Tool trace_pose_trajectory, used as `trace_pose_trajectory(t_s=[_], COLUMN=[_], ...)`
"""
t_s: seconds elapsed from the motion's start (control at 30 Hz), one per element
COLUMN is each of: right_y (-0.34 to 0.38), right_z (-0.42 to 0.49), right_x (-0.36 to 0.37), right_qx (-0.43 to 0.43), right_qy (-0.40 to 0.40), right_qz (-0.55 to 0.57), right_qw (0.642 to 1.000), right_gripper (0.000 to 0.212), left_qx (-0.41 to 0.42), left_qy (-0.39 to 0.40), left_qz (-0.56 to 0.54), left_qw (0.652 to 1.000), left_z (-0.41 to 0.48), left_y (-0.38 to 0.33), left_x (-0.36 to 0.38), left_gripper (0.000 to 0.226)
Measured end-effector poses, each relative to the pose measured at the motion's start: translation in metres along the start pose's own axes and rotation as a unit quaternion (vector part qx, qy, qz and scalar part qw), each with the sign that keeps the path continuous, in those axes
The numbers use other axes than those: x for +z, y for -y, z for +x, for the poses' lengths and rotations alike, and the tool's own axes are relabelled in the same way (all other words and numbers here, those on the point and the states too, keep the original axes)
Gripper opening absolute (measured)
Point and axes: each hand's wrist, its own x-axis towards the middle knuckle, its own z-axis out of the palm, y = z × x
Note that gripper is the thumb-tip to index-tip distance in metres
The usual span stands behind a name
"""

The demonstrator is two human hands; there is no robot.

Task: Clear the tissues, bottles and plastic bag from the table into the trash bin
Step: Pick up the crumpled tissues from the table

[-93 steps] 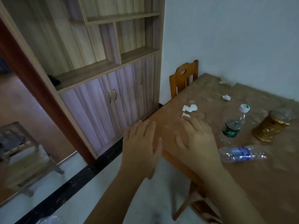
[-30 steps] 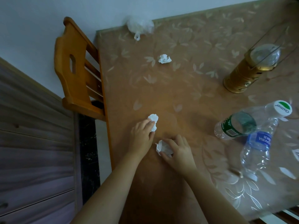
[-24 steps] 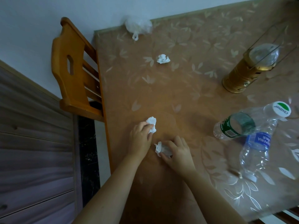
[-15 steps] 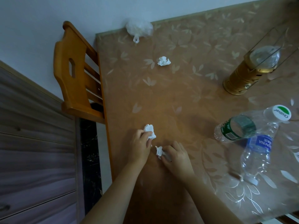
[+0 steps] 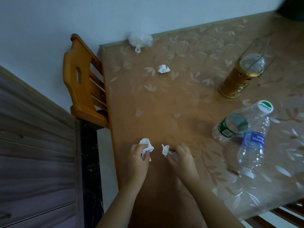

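My left hand (image 5: pixel 137 159) grips a crumpled white tissue (image 5: pixel 145 144) near the table's left edge. My right hand (image 5: pixel 180 157) pinches a second tissue (image 5: pixel 165 149) just beside it. A third crumpled tissue (image 5: pixel 163 69) lies farther back on the brown leaf-patterned table (image 5: pixel 164 104). A white plastic bag (image 5: pixel 140 40) sits against the wall at the far corner. A clear bottle with a green label (image 5: pixel 230 127) and a white cap stands at the right. Another with a blue label (image 5: pixel 253 147) lies next to it. No trash bin is in view.
A gold lantern (image 5: pixel 238 79) with a wire handle stands at the back right. A wooden chair (image 5: pixel 83 83) is pushed against the table's left side. A wooden cabinet (image 5: pixel 36 153) fills the left, and another chair's slats (image 5: pixel 279 216) show at the bottom right.
Both hands have closed on their tissues and drawn them back toward me along the table's left edge. The bottles, bag and far tissue have not moved.
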Motion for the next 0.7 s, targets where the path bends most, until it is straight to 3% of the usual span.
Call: trace_pose_trajectory(t_s=[0.43,0.7], right_y=[0.076,0.086], right_z=[-0.033,-0.088], right_x=[-0.088,-0.154], right_qx=[-0.07,-0.049], right_qy=[-0.145,-0.217], right_qz=[-0.002,-0.003], right_qw=[0.987,0.975], right_gripper=[0.014,0.018], left_qx=[0.183,0.263], left_qy=[-0.057,-0.048], left_qz=[-0.124,-0.185], left_qw=[0.974,0.946], left_z=[-0.055,-0.092], left_y=[-0.081,-0.122], left_x=[-0.058,-0.049], left_gripper=[0.024,0.021])
